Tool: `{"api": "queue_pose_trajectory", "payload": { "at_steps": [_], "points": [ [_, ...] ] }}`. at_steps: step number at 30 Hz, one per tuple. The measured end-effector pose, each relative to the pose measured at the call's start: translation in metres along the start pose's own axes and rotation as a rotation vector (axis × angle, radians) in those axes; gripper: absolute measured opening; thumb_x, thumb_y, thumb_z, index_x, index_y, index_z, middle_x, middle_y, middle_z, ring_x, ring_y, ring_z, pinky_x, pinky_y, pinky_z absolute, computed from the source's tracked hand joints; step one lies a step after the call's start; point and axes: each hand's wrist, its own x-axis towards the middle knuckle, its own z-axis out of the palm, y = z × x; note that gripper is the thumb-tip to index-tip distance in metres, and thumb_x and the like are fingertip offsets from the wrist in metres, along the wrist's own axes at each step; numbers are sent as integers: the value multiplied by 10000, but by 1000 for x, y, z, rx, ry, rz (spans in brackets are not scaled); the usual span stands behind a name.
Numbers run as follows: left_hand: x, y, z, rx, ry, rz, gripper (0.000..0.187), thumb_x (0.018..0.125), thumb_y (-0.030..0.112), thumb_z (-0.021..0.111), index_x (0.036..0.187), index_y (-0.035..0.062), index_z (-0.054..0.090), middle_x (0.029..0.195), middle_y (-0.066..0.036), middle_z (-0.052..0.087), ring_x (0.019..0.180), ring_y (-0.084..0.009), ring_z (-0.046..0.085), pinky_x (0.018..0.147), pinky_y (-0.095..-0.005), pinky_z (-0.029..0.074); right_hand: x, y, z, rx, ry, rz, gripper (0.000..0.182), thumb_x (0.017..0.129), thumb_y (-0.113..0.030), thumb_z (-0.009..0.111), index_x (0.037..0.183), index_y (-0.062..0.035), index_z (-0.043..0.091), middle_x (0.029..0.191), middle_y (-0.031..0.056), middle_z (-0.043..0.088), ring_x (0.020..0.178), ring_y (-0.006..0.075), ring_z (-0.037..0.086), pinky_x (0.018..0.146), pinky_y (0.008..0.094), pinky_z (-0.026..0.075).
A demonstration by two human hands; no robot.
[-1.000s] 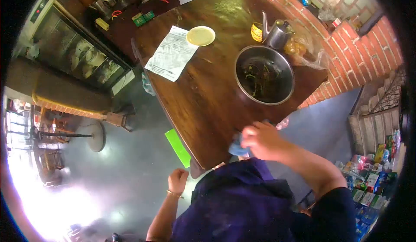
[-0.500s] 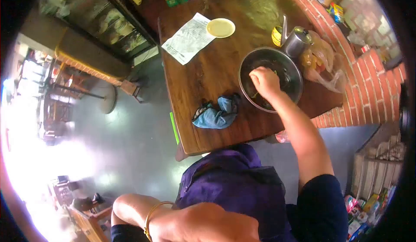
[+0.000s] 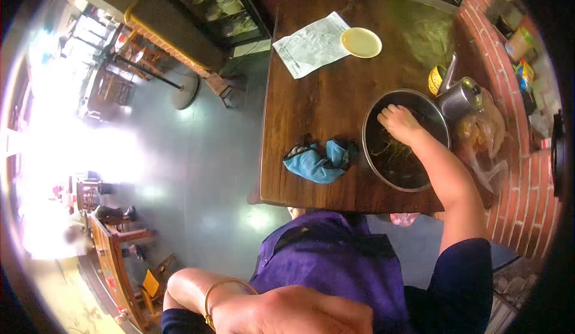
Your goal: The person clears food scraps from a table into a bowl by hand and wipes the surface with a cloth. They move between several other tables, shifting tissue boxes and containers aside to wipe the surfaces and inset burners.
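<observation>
My right hand (image 3: 399, 123) is inside a large round metal bowl (image 3: 371, 158), over its far left part. Its fingers are curled closed, and whatever they may hold is hidden. Thin pale strands (image 3: 395, 151) lie on the dark inner bottom of the bowl, below the hand. My left hand (image 3: 293, 311) is close to the camera at the lower edge, in front of the purple apron (image 3: 326, 256). A gold bangle is on that wrist, and the fingers cannot be made out.
The bowl stands on a wooden table (image 3: 323, 106). A blue cloth (image 3: 317, 163) lies left of it. Farther off are a printed sheet (image 3: 311, 45) and a pale plate (image 3: 361, 42). A metal spouted pot (image 3: 460, 99), a yellow tin (image 3: 436, 79) and a plastic bag (image 3: 485, 130) sit by the brick wall (image 3: 515, 214).
The view has swung, so the table and its things appear farther right. My right hand has shifted toward the far left side of the bowl, still closed. The left hand stays low in front.
</observation>
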Motion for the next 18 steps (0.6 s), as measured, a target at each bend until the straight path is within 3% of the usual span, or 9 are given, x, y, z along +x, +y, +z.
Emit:
{"api": "queue_pose_trajectory", "payload": {
  "at_steps": [2, 7, 11, 14, 15, 16, 18],
  "points": [
    [6, -5, 1, 52, 68, 100, 323, 976, 110, 587, 1148, -162, 619, 876, -197, 671, 661, -256, 626, 560, -336, 480, 2, -3, 1, 21, 12, 54, 165, 842, -94, 567, 989, -79, 640, 932, 74, 638, 973, 255, 606, 839, 383, 519],
    [13, -23, -14, 39, -12, 236, 259, 929, 86, 663, 1087, -119, 663, 844, -164, 670, 614, -246, 617, 543, -341, 472, -2, -7, 23, 117, 219, 252, 193, 866, -83, 576, 1058, -85, 604, 951, 86, 636, 1013, 276, 593, 871, 405, 508],
    [17, -2, -30, 180, 32, 36, 245, 935, 179, 652, 963, -64, 642, 837, -200, 650, 673, -287, 615, 560, -367, 476, -9, -4, 21, 258, 368, 396, 193, 890, -128, 619, 1072, -82, 573, 945, 116, 668, 960, 313, 631, 818, 426, 521],
    [21, 3, -37, 332, 305, -73, 226, 934, 194, 632, 823, 11, 560, 798, -191, 618, 604, -260, 543, 531, -364, 428, -11, -4, 19, 435, 439, 649, 218, 906, -186, 645, 1071, -77, 553, 922, 128, 688, 892, 343, 654, 771, 455, 524],
    [16, -6, -39, 282, 463, -64, 228, 923, 199, 649, 830, 26, 534, 748, -152, 589, 523, -198, 468, 500, -326, 386, -12, -5, 17, 460, 441, 724, 228, 910, -202, 648, 1071, -75, 547, 915, 129, 693, 871, 350, 659, 757, 464, 523],
    [3, -1, -54, 5, 413, -173, 123, 975, 134, 613, 1030, 36, 564, 965, -130, 632, 670, -129, 503, 603, -240, 410, -13, -5, 16, 487, 441, 799, 240, 915, -218, 651, 1071, -73, 541, 908, 130, 698, 850, 358, 663, 744, 473, 522],
    [-6, -11, -65, -15, 524, -112, 124, 964, 127, 621, 1033, 39, 566, 955, -151, 645, 575, -108, 443, 525, -227, 369, -15, -6, 14, 492, 518, 786, 228, 926, -225, 644, 1068, -74, 549, 947, 144, 696, 869, 359, 660, 738, 467, 519]
  ]
}}
